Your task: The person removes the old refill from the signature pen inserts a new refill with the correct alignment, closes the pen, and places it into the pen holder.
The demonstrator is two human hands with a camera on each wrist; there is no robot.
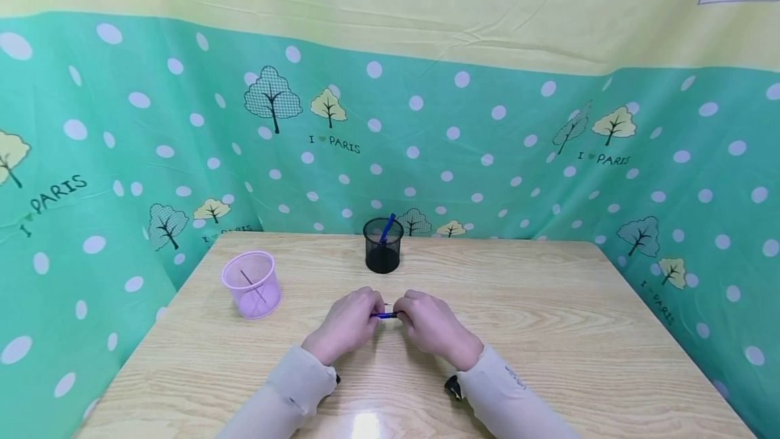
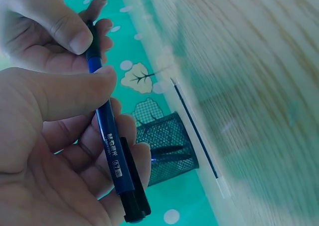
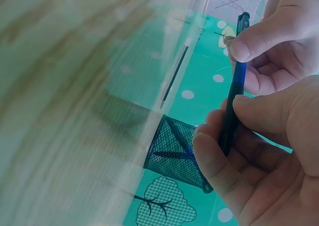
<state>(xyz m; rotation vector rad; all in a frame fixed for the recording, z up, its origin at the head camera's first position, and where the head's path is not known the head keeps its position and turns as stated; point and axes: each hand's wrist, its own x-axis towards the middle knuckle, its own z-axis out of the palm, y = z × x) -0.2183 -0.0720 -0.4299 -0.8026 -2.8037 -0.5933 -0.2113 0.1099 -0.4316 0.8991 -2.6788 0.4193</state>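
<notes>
A blue ballpoint pen with black ends (image 2: 109, 141) spans both hands, low over the table's middle. My left hand (image 1: 353, 320) pinches its blue barrel between thumb and fingers, near the black clip end. With thumb and fingertips, my right hand (image 1: 429, 324) grips the black grip section at the opposite end. Printed white lettering and "0.7" show on the barrel in the left wrist view. Just beyond the hands, a thin dark pen refill (image 2: 197, 131) lies on the table, its metal tip and pale end visible. From the head view, the hands mostly hide it.
Behind the hands, a black mesh pen cup (image 1: 382, 259) holds a blue pen (image 1: 387, 227). A pink mesh cup (image 1: 257, 297) with thin dark sticks stands at the left of the wooden table (image 1: 548, 330). A patterned green curtain (image 1: 475, 175) hangs around the back and sides.
</notes>
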